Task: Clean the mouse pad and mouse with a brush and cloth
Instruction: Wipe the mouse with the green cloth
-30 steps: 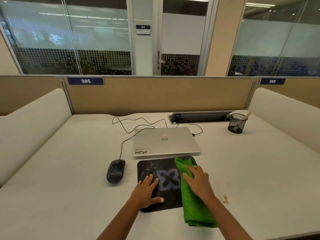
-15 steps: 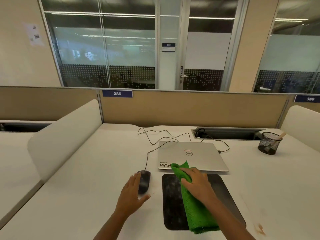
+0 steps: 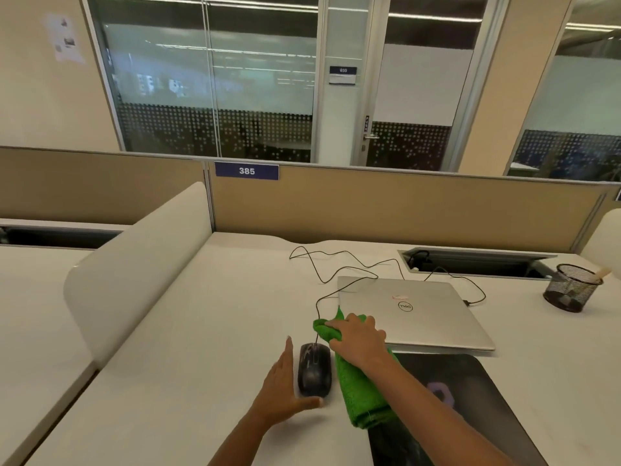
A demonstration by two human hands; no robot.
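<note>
The mouse (image 3: 314,369) lies on the worktop (image 3: 201,331) right between the two hands, black, its cable (image 3: 317,311) running away from them towards a closed laptop (image 3: 423,314). The left hand (image 3: 280,390) lies with straight fingers along the mouse's outer side, thumb bent round its near end; I cannot tell whether it actually touches. The right hand (image 3: 361,339) grips the bunched far end of the green cloth (image 3: 363,391), which lies back under that forearm, just beside the mouse and over the edge of the mouse pad (image 3: 470,398). The pad sits on the outer side of the right arm, partly hidden by arm and cloth and cut off at the bottom; its print is a blur. The cloth's tip hides the laptop's near corner. Well beyond the right hand, a black mesh cup (image 3: 571,289) holds a pale wooden handle (image 3: 603,274); the rest of it is hidden.
</note>
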